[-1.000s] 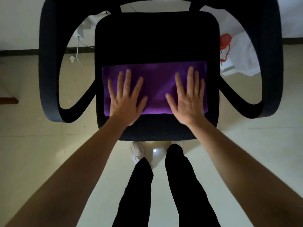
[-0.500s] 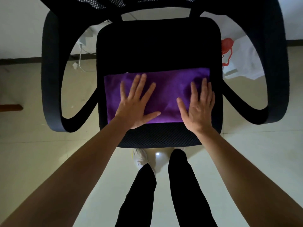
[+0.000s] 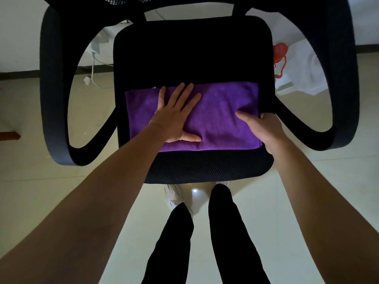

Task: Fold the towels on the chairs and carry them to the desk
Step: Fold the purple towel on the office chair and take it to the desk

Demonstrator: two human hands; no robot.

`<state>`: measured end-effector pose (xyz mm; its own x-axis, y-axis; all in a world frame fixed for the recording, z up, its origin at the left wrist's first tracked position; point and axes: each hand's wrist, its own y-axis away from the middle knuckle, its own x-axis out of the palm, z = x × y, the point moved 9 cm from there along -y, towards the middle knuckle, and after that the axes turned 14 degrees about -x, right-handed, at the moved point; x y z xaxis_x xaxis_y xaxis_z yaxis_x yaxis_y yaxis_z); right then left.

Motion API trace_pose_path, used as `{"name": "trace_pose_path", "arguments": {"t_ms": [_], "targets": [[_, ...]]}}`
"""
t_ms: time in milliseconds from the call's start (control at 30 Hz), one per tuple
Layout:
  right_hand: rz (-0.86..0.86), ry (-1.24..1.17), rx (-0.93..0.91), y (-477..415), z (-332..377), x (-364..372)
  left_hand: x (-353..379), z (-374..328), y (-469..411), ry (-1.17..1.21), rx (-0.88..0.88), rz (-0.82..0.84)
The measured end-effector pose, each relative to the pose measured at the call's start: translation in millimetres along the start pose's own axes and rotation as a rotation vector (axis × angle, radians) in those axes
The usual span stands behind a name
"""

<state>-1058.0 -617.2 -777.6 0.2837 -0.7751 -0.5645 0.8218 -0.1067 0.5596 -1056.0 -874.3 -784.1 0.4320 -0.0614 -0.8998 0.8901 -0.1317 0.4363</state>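
Note:
A purple towel (image 3: 217,111), folded into a wide rectangle, lies on the front half of a black office chair seat (image 3: 192,50). My left hand (image 3: 174,117) lies flat on the towel's left-middle part with fingers spread and straight. My right hand (image 3: 263,128) is at the towel's right edge: the thumb lies on top of the cloth and the fingers curl under the edge, gripping it. The cloth puckers slightly by the thumb.
The chair's two black armrests (image 3: 55,103) (image 3: 344,95) curve out on either side of the seat. A white bag with red print (image 3: 291,58) sits on the floor behind right. A white cable (image 3: 94,66) hangs at the back left. My legs (image 3: 205,242) stand close before the seat.
My left hand slid toward the towel's middle and stayed flat. My right hand moved to the right edge and changed from flat to gripping the cloth.

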Motion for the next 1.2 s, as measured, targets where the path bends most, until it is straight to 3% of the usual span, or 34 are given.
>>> {"name": "trace_pose_path", "arguments": {"t_ms": [133,300,433,533,600,667,767,833,1067,1133,1200], "targets": [[0.026,-0.091,0.013,9,6,-14,-4,-3,4,0.021,0.0,0.0],[-0.11,0.277,-0.175,14,40,-48,-5,-22,11,0.067,-0.075,-0.031],[-0.109,0.264,-0.218,17,56,-43,-7,-23,10,0.087,-0.069,-0.018],[-0.142,0.266,-0.313,30,92,-38,-29,1,26,0.242,-0.164,-0.225],[-0.144,0.252,-0.397,45,122,-23,-42,41,55,0.453,-0.366,-0.459],[-0.092,0.259,-0.488,62,150,4,-33,86,87,0.671,-0.597,-0.557],[0.024,0.312,-0.587,79,175,60,20,135,119,1.146,-0.958,-0.367],[0.115,0.314,-0.626,90,184,102,39,150,133,1.324,-1.069,-0.286],[0.625,0.278,-0.63,131,163,222,33,151,130,1.545,-1.042,-0.255],[0.659,0.147,-0.578,131,155,218,35,152,131,1.557,-1.07,-0.26],[0.569,-0.042,-0.542,122,149,194,37,149,131,1.572,-1.083,-0.25]]}}
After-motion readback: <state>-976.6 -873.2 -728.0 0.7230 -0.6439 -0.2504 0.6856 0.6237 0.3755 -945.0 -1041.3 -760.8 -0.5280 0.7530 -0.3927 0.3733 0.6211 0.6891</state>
